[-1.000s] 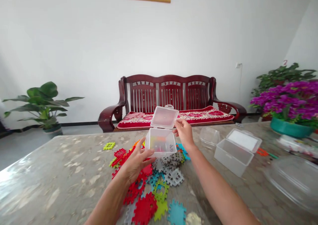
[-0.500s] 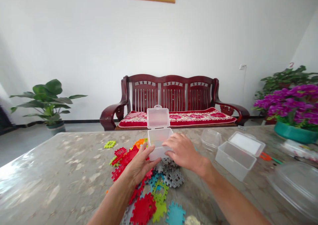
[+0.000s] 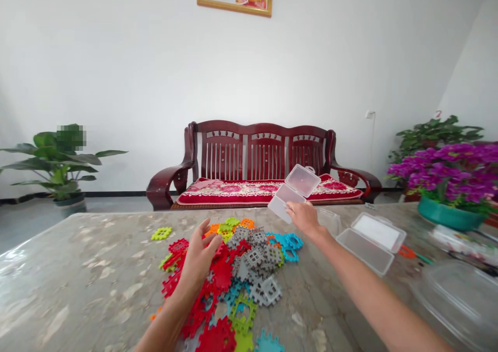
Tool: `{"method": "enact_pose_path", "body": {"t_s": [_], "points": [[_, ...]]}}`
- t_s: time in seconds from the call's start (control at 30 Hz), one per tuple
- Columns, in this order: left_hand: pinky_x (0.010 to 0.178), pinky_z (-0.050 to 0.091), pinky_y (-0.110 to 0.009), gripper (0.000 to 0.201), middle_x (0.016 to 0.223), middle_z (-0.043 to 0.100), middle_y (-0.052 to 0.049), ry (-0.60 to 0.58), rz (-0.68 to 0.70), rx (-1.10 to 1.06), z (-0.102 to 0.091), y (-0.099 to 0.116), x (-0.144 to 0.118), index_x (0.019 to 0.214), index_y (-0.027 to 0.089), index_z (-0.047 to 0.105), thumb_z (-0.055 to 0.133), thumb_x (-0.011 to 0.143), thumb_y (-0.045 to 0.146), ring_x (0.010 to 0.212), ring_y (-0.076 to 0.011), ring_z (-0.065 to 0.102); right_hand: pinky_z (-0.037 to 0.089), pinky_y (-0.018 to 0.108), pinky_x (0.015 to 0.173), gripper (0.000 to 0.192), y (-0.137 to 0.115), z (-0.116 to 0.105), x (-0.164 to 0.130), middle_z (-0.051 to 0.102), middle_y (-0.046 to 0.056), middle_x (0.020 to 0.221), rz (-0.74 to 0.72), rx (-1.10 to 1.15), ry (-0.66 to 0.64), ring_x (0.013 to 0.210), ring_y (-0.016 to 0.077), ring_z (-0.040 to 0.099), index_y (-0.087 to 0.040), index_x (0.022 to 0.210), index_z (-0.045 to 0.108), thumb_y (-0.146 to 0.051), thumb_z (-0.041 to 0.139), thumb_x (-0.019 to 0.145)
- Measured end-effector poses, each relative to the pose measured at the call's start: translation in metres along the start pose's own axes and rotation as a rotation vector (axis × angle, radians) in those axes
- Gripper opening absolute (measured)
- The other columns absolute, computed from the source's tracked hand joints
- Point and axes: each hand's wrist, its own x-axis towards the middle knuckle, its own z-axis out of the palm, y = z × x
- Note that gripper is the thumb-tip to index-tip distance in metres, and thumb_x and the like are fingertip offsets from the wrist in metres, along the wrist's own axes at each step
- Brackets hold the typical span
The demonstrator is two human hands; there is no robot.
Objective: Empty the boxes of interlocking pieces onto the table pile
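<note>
The pile of interlocking tiles [image 3: 233,274] is observed on the counter [image 3: 78,274], spread from the near edge toward the middle; red, grey, green, blue and orange pieces are mixed. Compared with half a second ago, the pile is wider and reaches further toward the far edge, with grey and orange pieces now lying where the small clear box was held. It is judged that the box contents were tipped out onto the pile.

The left hand [image 3: 198,261] is laid flat on the red tiles at the left side of the pile, its fingers [image 3: 206,235] spread and loosely extended; nothing is pinched. Earlier it was cupped against the box wall; that support has been released.

The small clear box [image 3: 293,191] has been carried away from the pile, to the right and toward the far edge, and is held above the counter, tilted, with its hinged lid open. The right hand [image 3: 305,217] grips it from below, fingers closed on the lower wall. The box appears empty, though its base is partly hidden by the hand.

Further right, a larger clear box [image 3: 369,240] with its lid open stands on the counter, apart from the pile. A clear lid or tub [image 3: 462,300] lies near the right edge; it is blurred.
</note>
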Motion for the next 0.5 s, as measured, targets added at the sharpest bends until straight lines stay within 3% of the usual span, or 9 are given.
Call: {"method": "enact_pose_path", "body": {"t_s": [0.23,0.5], "points": [[0.092,0.053,-0.043,0.069,0.135,0.053,-0.017,0.119,0.068,0.083,-0.008,-0.024,0.014,0.131,0.017,0.053,0.068,0.069,0.041,0.111,-0.0287,0.064,0.034,0.034,0.088,0.023,0.025,0.037,0.008,0.076,0.009,0.099,0.082,-0.072,-0.102,0.096,0.0223,0.066,-0.024,0.107,0.071,-0.026,0.054,0.092],[0.096,0.052,-0.045,0.069,0.133,0.056,-0.015,0.135,0.077,0.080,-0.010,-0.036,0.020,0.128,0.018,0.055,0.066,0.065,0.044,0.116,-0.0308,0.061,0.030,0.039,0.094,0.030,0.047,0.044,0.017,0.074,0.016,0.105,0.252,-0.149,-0.185,0.100,0.0255,0.066,-0.015,0.110,0.068,-0.019,0.043,0.095]]}}
